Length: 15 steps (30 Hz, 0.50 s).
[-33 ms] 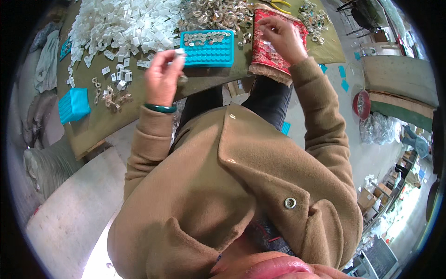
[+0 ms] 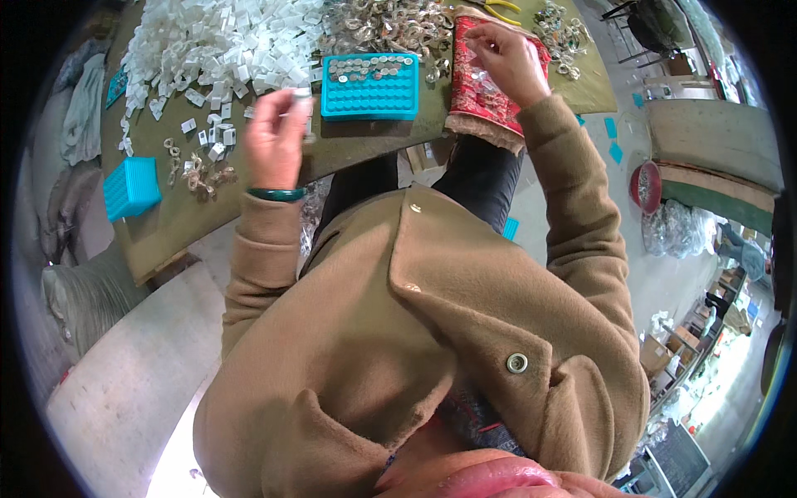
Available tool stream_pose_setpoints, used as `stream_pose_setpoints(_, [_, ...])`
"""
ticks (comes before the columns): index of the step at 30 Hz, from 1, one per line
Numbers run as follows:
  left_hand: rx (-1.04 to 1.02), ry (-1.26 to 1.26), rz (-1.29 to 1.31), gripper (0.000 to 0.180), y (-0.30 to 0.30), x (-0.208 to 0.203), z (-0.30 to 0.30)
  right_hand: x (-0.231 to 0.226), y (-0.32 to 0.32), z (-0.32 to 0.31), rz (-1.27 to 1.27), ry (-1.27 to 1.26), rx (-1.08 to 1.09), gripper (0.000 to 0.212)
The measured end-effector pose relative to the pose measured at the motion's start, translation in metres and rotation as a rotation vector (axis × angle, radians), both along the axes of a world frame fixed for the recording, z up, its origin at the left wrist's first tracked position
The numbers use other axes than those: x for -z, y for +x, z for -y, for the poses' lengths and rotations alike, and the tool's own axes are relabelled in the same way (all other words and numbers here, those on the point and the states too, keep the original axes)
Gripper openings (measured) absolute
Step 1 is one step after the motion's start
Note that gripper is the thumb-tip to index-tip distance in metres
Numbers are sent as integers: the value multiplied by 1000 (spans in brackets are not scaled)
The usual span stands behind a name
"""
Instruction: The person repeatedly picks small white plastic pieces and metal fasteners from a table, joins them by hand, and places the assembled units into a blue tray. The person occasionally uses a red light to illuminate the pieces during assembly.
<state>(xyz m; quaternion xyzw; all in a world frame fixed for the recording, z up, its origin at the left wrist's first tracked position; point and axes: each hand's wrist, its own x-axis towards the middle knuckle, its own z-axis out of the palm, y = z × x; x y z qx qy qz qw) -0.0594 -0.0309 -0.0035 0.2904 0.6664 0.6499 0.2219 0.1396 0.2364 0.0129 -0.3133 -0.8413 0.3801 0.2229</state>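
1. Olive-brown cloth is spread over the worktable [image 2: 365,137], which runs across the upper part of the head view; grey concrete floor is seen below and to the right of it.
2. Most of the lower frame is filled by the person's tan coat [image 2: 415,332], from which both sleeves reach up toward the table.
3. A large heap of small white plastic pieces [image 2: 207,41] is piled on the far left of the table, with a heap of pale ring-shaped parts [image 2: 382,25] just to its right.
4. A red patterned cushion [image 2: 481,91] is laid over the table's near edge at the right.
5. A turquoise grid tray [image 2: 369,87] is set between the hands, its far rows filled with small round pieces.
6. A second turquoise tray [image 2: 131,187] is placed near the table's left edge, well apart from the first.
7. The left hand [image 2: 274,137], with a green bangle [image 2: 276,195] at the wrist, is raised over the table just left of the tray; a small white piece [image 2: 300,95] is pinched at its fingertips.
8. The right hand [image 2: 510,58] is held over the cushion with fingers curled; whether anything is gripped cannot be told.
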Motion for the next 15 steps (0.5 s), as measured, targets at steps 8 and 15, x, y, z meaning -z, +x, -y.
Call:
stream_pose_setpoints(8, [-605, -361, -801, 27, -98, 28, 89, 22, -27, -23, 568, 412, -193, 31])
stream_pose_setpoints(15, [-564, -568, -1200, 33, -124, 71, 109, 35, -19, -16, 528, 330, -271, 23])
